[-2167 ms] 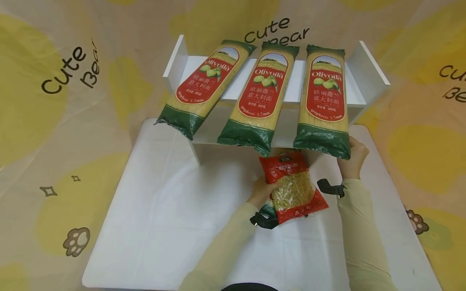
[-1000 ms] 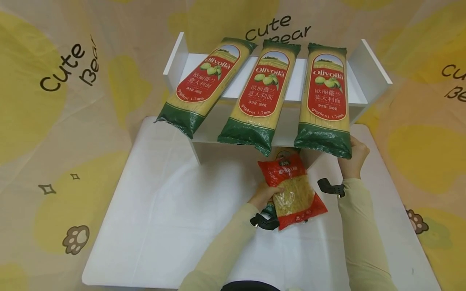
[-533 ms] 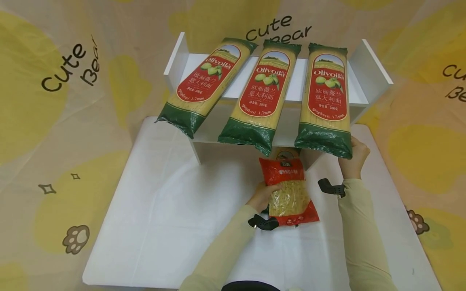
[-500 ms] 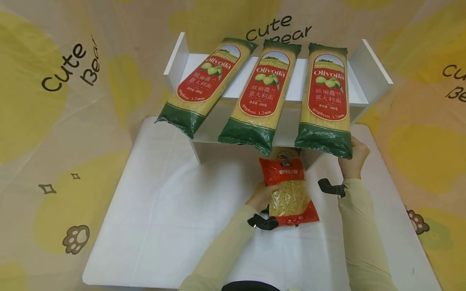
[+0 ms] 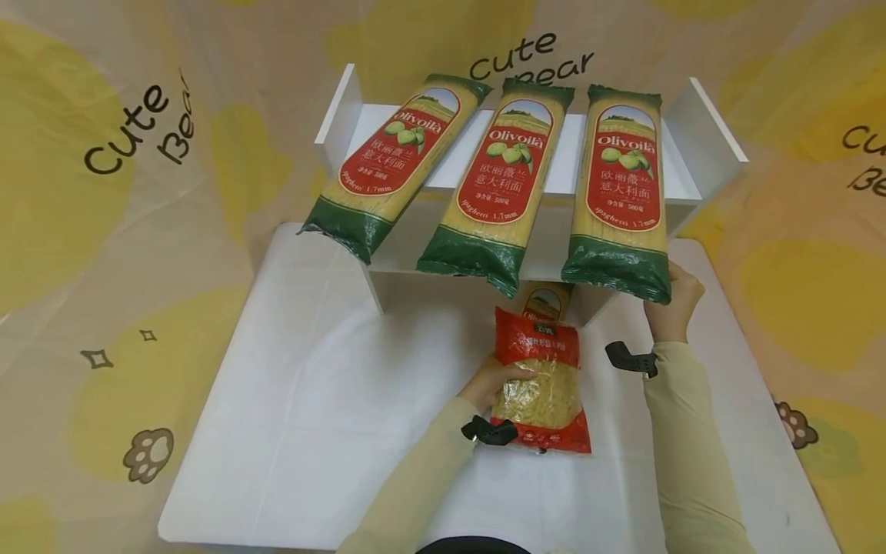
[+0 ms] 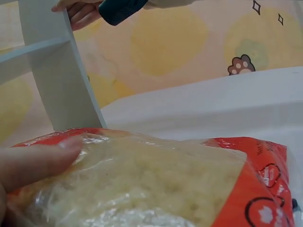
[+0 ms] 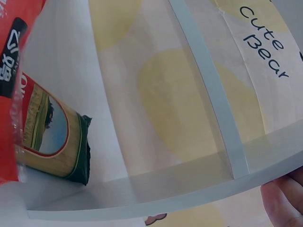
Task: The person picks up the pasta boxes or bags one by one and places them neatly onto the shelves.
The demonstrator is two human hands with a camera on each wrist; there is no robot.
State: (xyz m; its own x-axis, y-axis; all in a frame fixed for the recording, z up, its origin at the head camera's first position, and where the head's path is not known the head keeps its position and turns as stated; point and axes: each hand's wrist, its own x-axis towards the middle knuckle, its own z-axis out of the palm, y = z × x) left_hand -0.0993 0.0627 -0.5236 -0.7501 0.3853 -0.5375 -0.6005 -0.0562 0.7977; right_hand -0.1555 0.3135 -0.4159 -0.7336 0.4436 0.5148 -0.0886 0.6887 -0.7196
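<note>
In the head view my left hand (image 5: 490,380) grips a red bag of pasta (image 5: 541,388) with a clear window, its thumb lying across the front. Pale pasta pieces show through the bag (image 6: 151,179) in the left wrist view. Partly covered by it, another spaghetti pack (image 5: 544,301) lies at the opening under the white shelf (image 5: 681,150). My right hand (image 5: 677,298) holds the shelf's right side panel; part of it hides behind a spaghetti pack in the head view. Its fingers (image 7: 280,201) curl at the panel edge in the right wrist view.
Three spaghetti packs lie on the top shelf, their green ends jutting over the front: a slanted left pack (image 5: 398,165), a middle pack (image 5: 500,181) and a right pack (image 5: 618,188). Beneath the shelf is a white table (image 5: 311,431), with a printed cloth (image 5: 138,269) behind.
My left hand has drawn the pasta bag toward me and slightly left, turning it straighter. More of the spaghetti pack behind it shows. My right hand stays at the shelf panel.
</note>
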